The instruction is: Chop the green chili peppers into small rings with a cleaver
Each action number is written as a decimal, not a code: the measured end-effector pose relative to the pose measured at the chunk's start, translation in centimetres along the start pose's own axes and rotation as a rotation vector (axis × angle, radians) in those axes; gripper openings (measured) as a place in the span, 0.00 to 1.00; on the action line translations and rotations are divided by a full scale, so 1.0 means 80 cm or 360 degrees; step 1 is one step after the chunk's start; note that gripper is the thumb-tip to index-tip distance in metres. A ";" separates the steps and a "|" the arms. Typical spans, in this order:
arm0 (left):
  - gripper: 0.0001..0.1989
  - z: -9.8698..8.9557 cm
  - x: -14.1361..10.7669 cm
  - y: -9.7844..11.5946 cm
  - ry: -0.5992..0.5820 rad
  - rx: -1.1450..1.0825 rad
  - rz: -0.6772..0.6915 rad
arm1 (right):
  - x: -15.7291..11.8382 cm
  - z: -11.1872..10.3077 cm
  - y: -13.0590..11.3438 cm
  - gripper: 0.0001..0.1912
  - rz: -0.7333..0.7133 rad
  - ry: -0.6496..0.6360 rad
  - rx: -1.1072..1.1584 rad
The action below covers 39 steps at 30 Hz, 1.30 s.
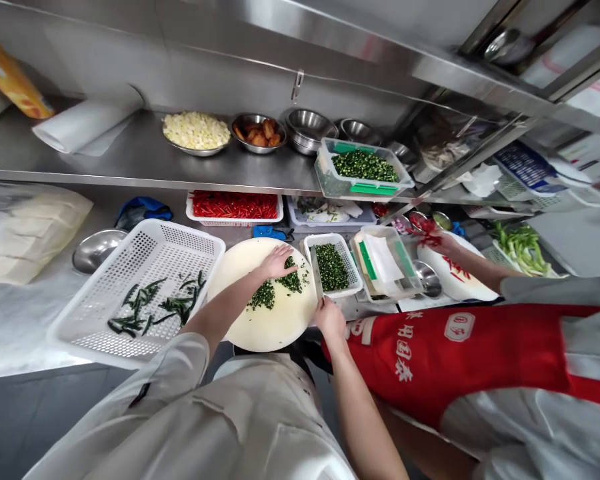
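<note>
A round cream cutting board (260,333) lies in front of me. Chopped green peppers (263,296) are on it in two small heaps, with loose bits around them. My left hand (276,262) is over the board with its fingers stretched out, at the upper heap; whether it touches the pieces I cannot tell. In my right hand (331,319) is the handle of a knife (317,275), its blade upright at the board's right edge. Beside the blade stands a white basket (354,261) of chopped green peppers. A larger white basket (83,328), left of the board, holds whole green peppers (140,305).
A co-worker in a red apron (450,360) stands close on my right, a hand (439,241) over another board (457,267). Behind my board are a basket of red peppers (234,205) and a steel shelf (145,157) with bowls. A clear box (387,260) stands right of the small basket.
</note>
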<state>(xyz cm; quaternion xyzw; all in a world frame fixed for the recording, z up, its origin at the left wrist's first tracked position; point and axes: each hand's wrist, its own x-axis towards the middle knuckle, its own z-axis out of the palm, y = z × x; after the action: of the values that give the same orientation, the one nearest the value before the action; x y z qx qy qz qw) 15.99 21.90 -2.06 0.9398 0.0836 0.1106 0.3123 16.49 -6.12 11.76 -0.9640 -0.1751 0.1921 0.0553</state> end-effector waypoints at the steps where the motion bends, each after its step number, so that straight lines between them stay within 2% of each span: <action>1: 0.42 0.002 0.003 0.002 -0.0006 -0.0011 0.0044 | 0.001 0.003 0.000 0.22 -0.0002 -0.0015 -0.0011; 4: 0.44 0.009 0.009 0.013 -0.0062 -0.0044 0.0176 | 0.000 0.020 -0.006 0.22 -0.0061 -0.0063 -0.0014; 7: 0.48 0.013 -0.005 0.030 -0.0079 -0.0061 0.0230 | -0.004 0.042 -0.002 0.20 -0.0132 -0.0098 0.0147; 11: 0.50 0.019 -0.049 0.064 -0.0123 0.0033 0.0248 | -0.004 0.063 0.044 0.20 -0.0151 -0.0266 0.0909; 14: 0.42 0.028 -0.079 0.096 -0.0041 0.0103 0.0170 | -0.003 0.074 0.087 0.26 0.0068 -0.0570 0.1540; 17: 0.36 0.037 -0.090 0.122 0.0101 0.0131 0.0026 | -0.008 0.089 0.103 0.32 0.0201 -0.0768 0.1857; 20: 0.31 0.040 -0.089 0.135 0.0221 0.0133 -0.0079 | -0.022 0.108 0.081 0.34 0.0243 -0.0860 0.1989; 24: 0.24 0.031 -0.086 0.131 0.0448 0.0025 -0.0258 | -0.036 0.132 0.029 0.35 0.0192 -0.1027 0.2055; 28: 0.19 0.015 -0.082 0.126 0.0660 -0.0044 -0.0377 | -0.032 0.129 0.006 0.34 0.0131 -0.1172 0.2177; 31: 0.17 0.002 -0.058 0.143 0.0683 -0.0020 -0.0323 | -0.023 0.107 0.016 0.33 0.0113 -0.1215 0.2281; 34: 0.16 -0.004 0.000 0.176 0.0644 -0.0035 -0.0200 | -0.002 0.070 0.038 0.30 0.0075 -0.1123 0.2344; 37: 0.15 0.008 0.080 0.206 0.0652 -0.0157 -0.0068 | 0.041 0.017 0.063 0.24 -0.0035 -0.0819 0.2184; 39: 0.15 0.025 0.130 0.217 0.0691 -0.0266 -0.0050 | 0.077 -0.022 0.079 0.18 -0.0133 -0.0481 0.1814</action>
<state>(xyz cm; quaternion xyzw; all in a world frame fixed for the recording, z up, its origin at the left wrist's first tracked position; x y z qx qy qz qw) 28.02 9.39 8.47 0.8634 0.1540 0.3118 0.3654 24.49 -9.85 10.13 -0.7364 -0.0881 0.3889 0.5466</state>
